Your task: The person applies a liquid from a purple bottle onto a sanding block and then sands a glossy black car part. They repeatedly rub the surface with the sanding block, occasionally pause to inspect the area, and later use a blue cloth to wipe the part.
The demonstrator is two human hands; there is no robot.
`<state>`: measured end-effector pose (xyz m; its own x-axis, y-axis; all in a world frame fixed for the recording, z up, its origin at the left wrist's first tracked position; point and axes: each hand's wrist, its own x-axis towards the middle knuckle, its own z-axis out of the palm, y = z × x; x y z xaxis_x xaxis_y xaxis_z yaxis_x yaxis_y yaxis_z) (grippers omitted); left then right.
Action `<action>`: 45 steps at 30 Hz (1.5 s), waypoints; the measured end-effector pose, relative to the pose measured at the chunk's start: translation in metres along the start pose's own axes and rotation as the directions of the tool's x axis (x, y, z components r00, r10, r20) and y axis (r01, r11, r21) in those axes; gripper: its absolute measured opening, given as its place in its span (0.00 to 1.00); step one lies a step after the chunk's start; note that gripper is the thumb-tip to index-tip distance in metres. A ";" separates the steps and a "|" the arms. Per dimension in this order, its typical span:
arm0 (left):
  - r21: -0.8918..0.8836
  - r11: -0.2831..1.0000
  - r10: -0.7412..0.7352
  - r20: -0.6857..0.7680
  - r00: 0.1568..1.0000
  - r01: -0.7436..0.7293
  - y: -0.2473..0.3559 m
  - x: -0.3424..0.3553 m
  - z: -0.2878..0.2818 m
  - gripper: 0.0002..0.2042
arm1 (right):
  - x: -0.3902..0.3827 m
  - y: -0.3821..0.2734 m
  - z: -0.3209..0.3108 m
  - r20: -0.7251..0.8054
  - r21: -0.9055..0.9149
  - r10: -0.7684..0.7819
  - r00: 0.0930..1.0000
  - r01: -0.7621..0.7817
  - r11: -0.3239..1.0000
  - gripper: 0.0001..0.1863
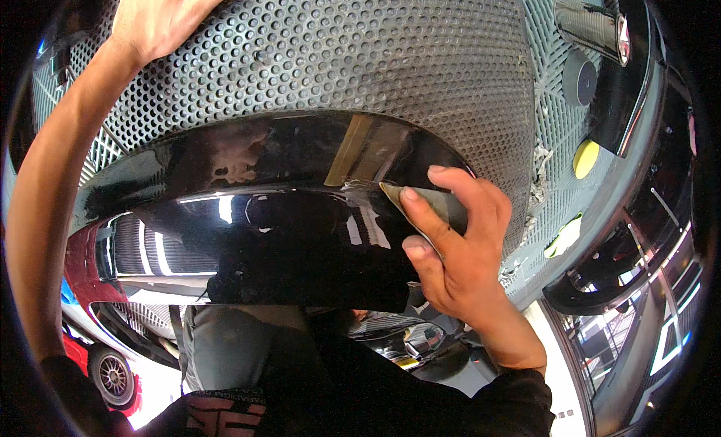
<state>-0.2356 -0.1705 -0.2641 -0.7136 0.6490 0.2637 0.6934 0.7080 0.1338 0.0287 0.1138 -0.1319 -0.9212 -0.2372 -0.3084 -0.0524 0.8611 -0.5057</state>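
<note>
Dark shirt nearest | black panel seen at centre | grey-green flat tool being pinched in right hand grip | left hand, far left: grip can't be told | light, even pressure advised

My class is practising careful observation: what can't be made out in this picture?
In the head view:
- Left hand: fingertips, cut off by the top edge.
- Flat dark tool in the right hand: full outline, partly hidden by the fingers.
- Glossy black panel: part of its right end, hidden behind the right hand.
</note>
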 end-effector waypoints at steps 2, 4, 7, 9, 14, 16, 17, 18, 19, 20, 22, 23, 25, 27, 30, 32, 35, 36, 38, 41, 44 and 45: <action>0.038 0.999 -0.011 0.021 1.000 0.011 0.001 0.000 0.000 0.35 | 0.001 -0.004 0.002 -0.001 -0.008 0.004 1.000 -0.004 1.000 0.24; 0.033 0.999 0.009 0.015 1.000 -0.010 0.003 0.003 0.000 0.35 | 0.012 -0.013 0.010 -0.028 0.005 -0.047 0.998 0.047 0.999 0.24; -0.013 0.999 0.050 -0.019 0.999 -0.050 0.001 0.004 -0.002 0.34 | 0.020 -0.017 0.010 -0.005 0.021 -0.046 0.999 0.047 0.999 0.23; -0.028 0.999 0.037 -0.012 0.999 -0.038 0.000 0.001 0.000 0.34 | 0.014 -0.010 0.002 0.031 0.004 -0.018 0.999 0.018 1.000 0.23; 0.010 0.999 0.033 -0.024 0.999 -0.033 -0.001 0.001 0.002 0.34 | -0.009 0.003 0.004 -0.052 -0.046 -0.006 0.999 0.004 0.999 0.29; -0.011 0.999 0.032 -0.020 0.999 -0.032 0.001 0.004 0.004 0.34 | 0.006 -0.008 0.004 -0.010 -0.012 -0.034 0.999 0.033 0.999 0.25; -0.018 1.000 0.021 -0.007 1.000 -0.021 0.003 0.005 0.001 0.34 | 0.014 -0.013 0.007 0.008 0.008 -0.053 0.999 0.053 0.999 0.24; -0.026 1.000 0.010 0.007 1.000 -0.010 0.004 0.006 -0.001 0.34 | 0.020 -0.014 0.011 0.008 0.015 -0.072 0.997 0.072 0.997 0.24; -0.002 1.000 0.009 0.016 1.000 -0.009 0.003 0.006 -0.002 0.34 | 0.020 -0.014 0.010 0.009 -0.003 -0.070 0.997 0.070 0.998 0.23; 0.024 1.000 0.005 0.030 1.000 -0.005 -0.002 0.002 0.000 0.34 | 0.021 -0.013 0.009 0.014 -0.018 -0.072 0.997 0.072 0.997 0.23; 0.057 0.998 -0.015 0.041 0.999 0.013 -0.005 -0.002 0.001 0.34 | 0.015 -0.007 0.002 0.047 -0.019 -0.039 0.998 0.040 0.999 0.23; 0.065 0.997 -0.032 0.040 0.999 0.029 -0.003 -0.003 0.000 0.34 | 0.007 -0.004 0.000 0.053 -0.052 -0.023 0.998 0.026 0.998 0.22; 0.066 0.997 -0.041 0.038 0.998 0.039 0.000 -0.002 0.000 0.34 | -0.011 0.004 0.003 -0.034 -0.046 -0.008 0.999 0.007 0.999 0.31; 0.054 0.998 -0.026 0.039 0.999 0.023 0.001 0.002 0.001 0.35 | -0.010 0.001 0.006 -0.055 -0.024 -0.020 0.998 0.018 1.000 0.30; 0.059 0.998 -0.037 0.062 0.997 0.033 0.000 0.003 0.000 0.35 | 0.009 -0.009 0.012 -0.063 -0.015 -0.090 0.994 0.090 0.996 0.30; 0.060 0.998 -0.025 0.067 0.997 0.021 0.000 0.003 -0.001 0.35 | 0.013 -0.007 0.015 -0.086 -0.020 -0.107 0.990 0.106 0.994 0.30; 0.069 0.997 -0.025 0.049 0.998 0.022 -0.003 -0.001 0.003 0.36 | 0.004 0.000 0.009 -0.061 -0.022 -0.083 0.995 0.081 0.996 0.30; 0.079 0.997 -0.027 0.044 0.999 0.023 -0.004 -0.002 0.003 0.36 | -0.002 0.001 0.003 -0.034 -0.023 -0.049 0.998 0.049 0.999 0.29; 0.092 0.996 -0.007 0.033 0.999 0.004 -0.003 -0.001 0.002 0.35 | -0.013 0.004 0.002 -0.049 -0.039 -0.041 0.998 0.039 0.998 0.29; 0.072 0.997 0.028 0.019 0.999 -0.029 -0.004 0.001 0.003 0.35 | -0.004 0.001 0.005 -0.057 0.007 -0.077 0.995 0.078 0.997 0.31; 0.069 0.998 0.008 0.023 1.000 -0.009 -0.004 0.000 0.000 0.34 | 0.012 -0.003 0.009 -0.035 0.046 -0.129 0.991 0.130 0.990 0.33; 0.064 0.998 -0.001 0.028 1.000 -0.001 0.002 0.003 -0.002 0.34 | 0.017 -0.003 0.011 -0.023 0.053 -0.137 0.990 0.138 0.989 0.33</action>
<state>-0.2359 -0.1675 -0.2609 -0.7165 0.6563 0.2364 0.6865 0.7236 0.0720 0.0175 0.1023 -0.1441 -0.9140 -0.3425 -0.2175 -0.1587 0.7952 -0.5853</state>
